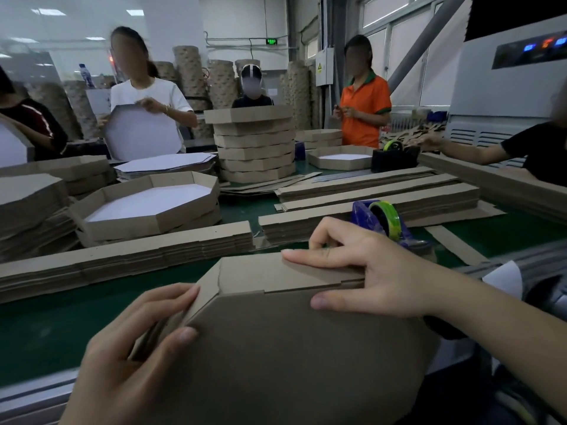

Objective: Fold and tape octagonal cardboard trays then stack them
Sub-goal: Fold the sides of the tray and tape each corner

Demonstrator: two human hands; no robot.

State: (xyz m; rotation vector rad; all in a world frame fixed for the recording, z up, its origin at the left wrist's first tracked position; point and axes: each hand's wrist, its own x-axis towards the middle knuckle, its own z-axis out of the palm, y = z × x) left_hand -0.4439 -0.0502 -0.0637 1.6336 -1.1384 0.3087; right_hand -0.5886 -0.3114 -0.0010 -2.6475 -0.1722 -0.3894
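Note:
A brown octagonal cardboard tray [276, 348] lies upside down in front of me, its base facing up and its side flaps folded down. My left hand [135, 357] grips its left edge, thumb on the base and fingers round the side flap. My right hand [368, 268] holds the far right flap, index finger stretched along the far flap and thumb pressing on the base. A blue tape dispenser [383, 222] with a green-yellow roll stands just beyond my right hand. A finished tray [147, 207] with a white inside sits at the left. A tall stack of trays [254, 145] rises mid-table.
Long piles of flat cardboard strips [122, 259] cross the green table [43, 332] ahead of the tray; more strips [377, 191] lie right. White octagonal sheets [165, 164], a second black dispenser [394, 157] and several people stand around the table. A grey machine [506, 87] is far right.

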